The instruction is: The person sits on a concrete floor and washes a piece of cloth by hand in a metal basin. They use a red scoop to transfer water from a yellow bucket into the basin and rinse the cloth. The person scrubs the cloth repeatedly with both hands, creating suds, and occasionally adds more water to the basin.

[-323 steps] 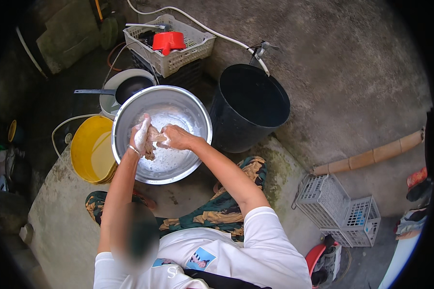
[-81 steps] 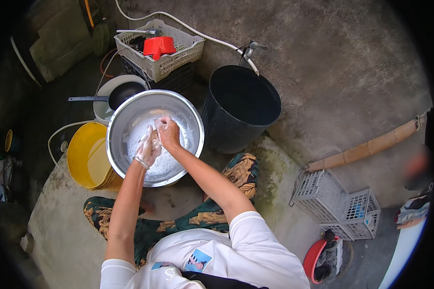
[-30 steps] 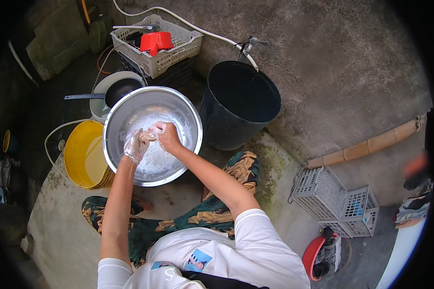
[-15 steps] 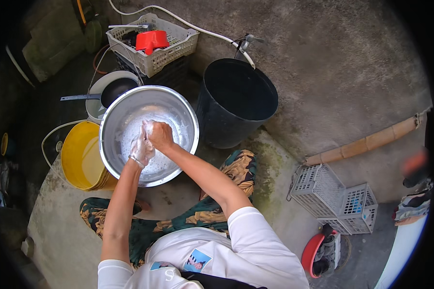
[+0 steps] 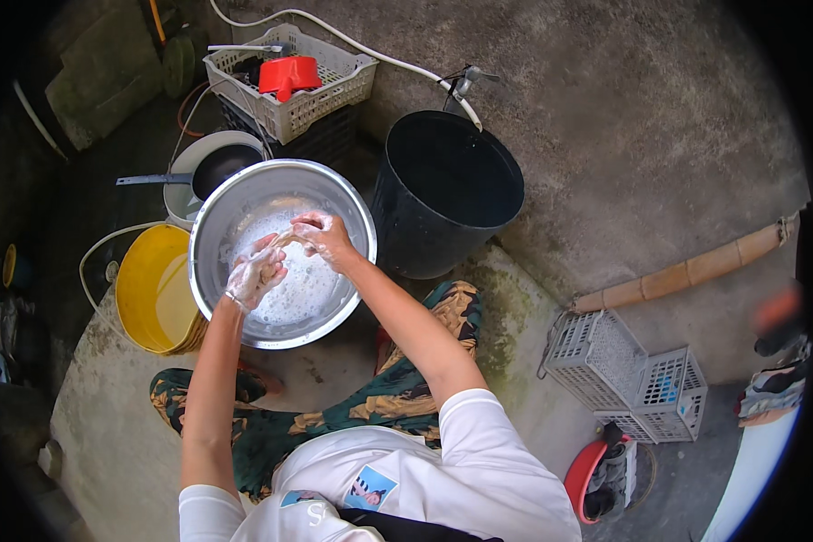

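A white short-sleeved top [image 5: 406, 479] is worn, its sleeves ending just above the elbows so that both forearms are left bare. On the chest of the top a small rectangular printed patch in blue, white and dark tones is seen, with a smaller blue mark and a pale letter lower left. The legs are covered by loose trousers [image 5: 379, 397] patterned in dark green, tan and black. The left hand [image 5: 255, 273] and right hand [image 5: 323, 238] are coated in white soap foam.
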`<state>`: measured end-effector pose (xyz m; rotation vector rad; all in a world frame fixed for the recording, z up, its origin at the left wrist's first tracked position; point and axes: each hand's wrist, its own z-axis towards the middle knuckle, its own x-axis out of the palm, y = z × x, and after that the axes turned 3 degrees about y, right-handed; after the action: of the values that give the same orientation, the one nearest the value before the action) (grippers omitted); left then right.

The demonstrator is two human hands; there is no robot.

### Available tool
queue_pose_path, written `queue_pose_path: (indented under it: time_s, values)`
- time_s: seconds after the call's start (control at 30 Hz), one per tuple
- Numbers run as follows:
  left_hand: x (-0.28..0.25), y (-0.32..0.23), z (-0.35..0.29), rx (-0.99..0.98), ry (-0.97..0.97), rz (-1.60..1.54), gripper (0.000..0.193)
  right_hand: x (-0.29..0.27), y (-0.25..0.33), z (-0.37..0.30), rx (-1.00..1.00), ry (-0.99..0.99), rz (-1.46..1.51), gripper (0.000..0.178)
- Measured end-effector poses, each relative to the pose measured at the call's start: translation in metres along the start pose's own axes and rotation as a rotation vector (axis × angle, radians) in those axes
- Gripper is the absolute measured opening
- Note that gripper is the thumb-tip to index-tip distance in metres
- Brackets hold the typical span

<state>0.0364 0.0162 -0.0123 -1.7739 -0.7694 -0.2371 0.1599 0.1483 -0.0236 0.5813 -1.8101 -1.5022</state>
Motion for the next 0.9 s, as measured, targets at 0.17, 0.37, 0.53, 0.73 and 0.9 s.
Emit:
queue_pose_path:
  time_s: [0.17,0.37,0.53,0.73,0.9]
  values:
    - [-0.007,0.029,0.031,-0.058,-0.186,-0.25,0.032,0.073,-0.018,-0.029,-0.575,-0.258,-0.76,0.027]
    - [-0.021,0.035,0.046,-0.068,0.229,-0.167,0.034,0.041,-0.015,0.006,-0.433,-0.368,-0.841,0.038]
    - [0.018,0.027,0.022,-0.043,-0.061,-0.172,0.033,0.047,-0.012,-0.004,-0.31,-0.331,-0.855,0.043]
    - [0.044,0.002,-0.005,-0.023,-0.056,-0.019,0.013,0.01,-0.025,0.019,0.209,-0.387,-0.231,0.047]
    - [0.017,0.014,0.005,0.101,-0.091,-0.02,0.021,0.042,0.006,-0.017,0.378,-0.21,0.046,0.04]
